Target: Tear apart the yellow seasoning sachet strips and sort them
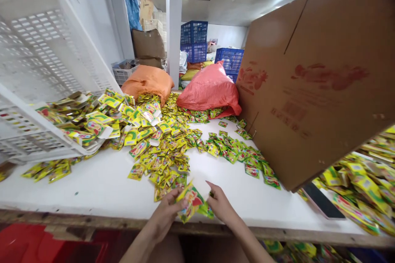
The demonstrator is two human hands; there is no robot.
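Note:
Just over the table's front edge, my left hand (169, 210) is closed on a small yellow-and-green carton (190, 202) with a watermelon picture, held tilted. Close on its right, my right hand (219, 203) has its fingers curled, with one finger reaching forward. A green sachet (206, 210) shows between the carton and the right fingertips, which seem to pinch it; part of it is hidden. Beyond the hands, a heap of yellow sachets (169, 160) spreads back over the white table (210, 172), and green sachets (230, 147) lie to its right.
A white plastic crate (70, 69) lies tipped at left, spilling flat cartons (101, 125). An orange sack (149, 80) and a red sack (210, 86) lie open at the back. On the right stands a large cardboard box (308, 77), with a phone (324, 201) and more cartons (361, 185) beside it.

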